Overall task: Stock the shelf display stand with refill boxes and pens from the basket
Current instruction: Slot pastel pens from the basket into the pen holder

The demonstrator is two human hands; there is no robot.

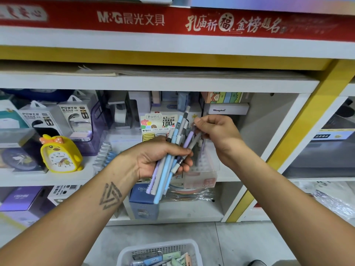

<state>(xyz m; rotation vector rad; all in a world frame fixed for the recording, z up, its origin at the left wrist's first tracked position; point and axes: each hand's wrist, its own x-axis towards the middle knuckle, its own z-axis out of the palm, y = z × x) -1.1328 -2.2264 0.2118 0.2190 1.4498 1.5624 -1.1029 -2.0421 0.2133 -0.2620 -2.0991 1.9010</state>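
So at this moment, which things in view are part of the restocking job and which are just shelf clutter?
Part of the job:
- bundle of pens, gripped by the left hand
- purple pen, pinched by the right hand
- display stand
- basket with refill boxes

Just lying about:
- yellow duck clock
- power bank packs
- Henghui box

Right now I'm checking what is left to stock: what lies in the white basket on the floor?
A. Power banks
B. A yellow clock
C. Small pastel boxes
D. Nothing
C: the white basket holds small pastel boxes, while the left hand grips the pens.
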